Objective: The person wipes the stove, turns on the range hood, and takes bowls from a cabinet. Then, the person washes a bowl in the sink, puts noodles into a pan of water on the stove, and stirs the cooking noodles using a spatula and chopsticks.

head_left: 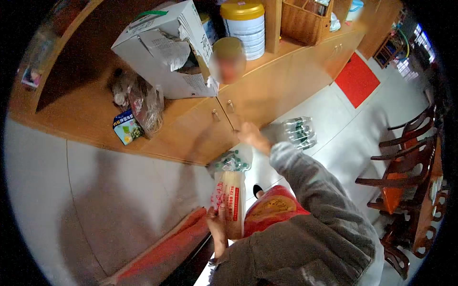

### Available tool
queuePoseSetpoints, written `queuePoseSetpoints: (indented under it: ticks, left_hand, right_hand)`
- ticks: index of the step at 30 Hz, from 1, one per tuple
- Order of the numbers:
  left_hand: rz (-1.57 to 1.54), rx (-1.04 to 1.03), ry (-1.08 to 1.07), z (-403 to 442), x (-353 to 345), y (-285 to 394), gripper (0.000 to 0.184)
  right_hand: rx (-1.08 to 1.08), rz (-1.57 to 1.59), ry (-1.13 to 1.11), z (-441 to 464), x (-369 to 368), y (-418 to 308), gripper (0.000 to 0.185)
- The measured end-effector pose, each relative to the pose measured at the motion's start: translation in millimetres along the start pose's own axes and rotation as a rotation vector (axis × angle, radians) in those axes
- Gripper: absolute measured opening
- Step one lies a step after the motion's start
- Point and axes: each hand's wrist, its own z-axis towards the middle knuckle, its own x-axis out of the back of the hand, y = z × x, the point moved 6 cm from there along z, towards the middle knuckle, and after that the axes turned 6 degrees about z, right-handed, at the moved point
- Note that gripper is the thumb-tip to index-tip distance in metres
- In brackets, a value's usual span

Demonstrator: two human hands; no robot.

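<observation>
My left hand [217,225] is wrapped around the side of a long plastic packet [233,202] with red printing. Its pale contents look like dried noodles. Just beyond the packet's far end, a clear plastic pack with green caps [233,161] stands on the floor by the cabinet. Higher up, my right hand [252,136] reaches to the lower edge of the wooden cabinet doors [191,128], below their small handles. Motion blurs its fingers, so I cannot tell whether they grip anything.
On the cabinet shelf are a torn white carton [162,52], a tin with a yellow lid [243,28], a wicker basket [305,21] and a crumpled plastic bag [145,105]. Wrapped bottles [299,132] are on the floor. Wooden chairs [405,162] stand right; a red mat [357,81] lies beyond.
</observation>
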Motion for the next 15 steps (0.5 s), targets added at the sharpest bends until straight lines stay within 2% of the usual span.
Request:
queuePoseSetpoints:
  ticks: [2,4,7,8,10,12,14,15]
  left_hand:
    - [0.069,0.116,0.028,0.0,2.9,-32.1,0.026]
    - [-0.305,0.030,0.151,-2.9,-7.8,-19.9,0.029]
    - [-0.447,0.161,0.174,-8.1,-14.6,-45.0,0.030]
    - [-0.478,0.179,0.170,-8.2,-18.2,-37.4,0.030]
    - [-0.562,0.223,0.154,-7.2,-29.7,-14.6,0.030]
    - [-0.705,0.276,0.142,-1.7,-49.4,13.7,0.029]
    - [-0.684,0.297,0.093,12.0,-63.3,8.9,0.029]
    - [-0.577,0.285,0.051,34.6,-65.4,-23.2,0.028]
  right_hand:
    - [0.065,0.164,0.120,57.8,-16.9,27.9,0.044]
    - [0.131,0.360,0.196,117.4,-42.5,75.1,0.048]
    - [0.159,0.517,0.127,144.6,-63.5,104.4,0.052]
    - [0.149,0.530,0.063,137.3,-64.5,104.0,0.051]
    - [0.244,0.436,0.077,71.6,-12.2,53.9,0.050]
    - [0.209,0.358,0.125,8.4,21.4,51.6,0.050]
    - [0.155,0.263,0.171,-41.6,45.5,64.4,0.050]
    - [0.119,0.211,0.190,-59.9,54.6,72.7,0.050]
